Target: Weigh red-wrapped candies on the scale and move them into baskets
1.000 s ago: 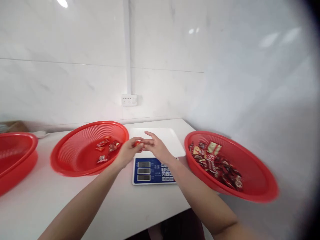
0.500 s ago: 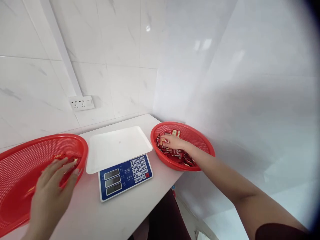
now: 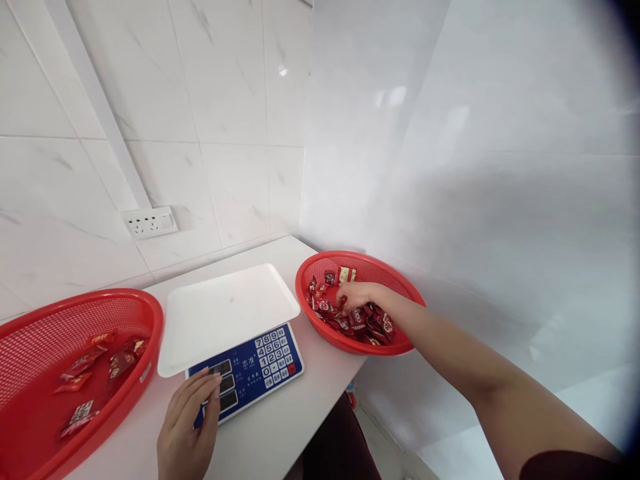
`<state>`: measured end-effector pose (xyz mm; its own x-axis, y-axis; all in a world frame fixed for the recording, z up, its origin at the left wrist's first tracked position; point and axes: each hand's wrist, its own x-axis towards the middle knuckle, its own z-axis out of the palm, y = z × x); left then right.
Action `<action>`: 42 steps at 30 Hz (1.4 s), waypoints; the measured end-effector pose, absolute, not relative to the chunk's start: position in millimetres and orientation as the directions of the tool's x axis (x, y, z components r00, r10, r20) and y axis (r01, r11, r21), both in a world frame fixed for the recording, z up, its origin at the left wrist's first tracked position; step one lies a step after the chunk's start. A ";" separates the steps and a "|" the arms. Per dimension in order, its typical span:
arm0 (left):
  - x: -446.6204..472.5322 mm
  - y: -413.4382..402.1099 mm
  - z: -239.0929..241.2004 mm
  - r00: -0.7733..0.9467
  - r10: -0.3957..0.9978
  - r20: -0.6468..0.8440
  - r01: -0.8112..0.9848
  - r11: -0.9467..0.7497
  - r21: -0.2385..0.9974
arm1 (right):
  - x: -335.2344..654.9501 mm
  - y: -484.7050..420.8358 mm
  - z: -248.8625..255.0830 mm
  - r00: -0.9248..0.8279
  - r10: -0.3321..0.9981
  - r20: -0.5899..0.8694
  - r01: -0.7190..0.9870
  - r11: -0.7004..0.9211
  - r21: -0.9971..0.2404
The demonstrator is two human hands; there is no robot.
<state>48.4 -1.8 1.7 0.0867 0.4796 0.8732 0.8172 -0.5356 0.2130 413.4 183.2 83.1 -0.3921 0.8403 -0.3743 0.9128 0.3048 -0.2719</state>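
Left basket, holding a few wrapped packets; left hand, fingers loosely bent and released, over the display of a scale; right hand, fingers curled, grasp indeterminable, among red packets inside the right basket.

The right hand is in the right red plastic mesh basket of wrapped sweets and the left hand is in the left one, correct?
Partly: the head view shows the left hand at the displays of the blue electronic scale, not in the left basket. The right hand is in the right red basket.
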 end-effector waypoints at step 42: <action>51.1 -3.8 1.5 0.002 0.598 0.801 0.762 -0.520 0.386 | 340.2 180.9 120.3 -0.508 0.861 -0.007 0.534 0.309 -0.787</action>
<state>51.1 -3.8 1.5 0.0016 0.5980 0.8015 0.7621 -0.5196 0.3862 340.2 180.9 120.3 -0.5083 0.8611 -0.0070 0.5340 0.3088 -0.7871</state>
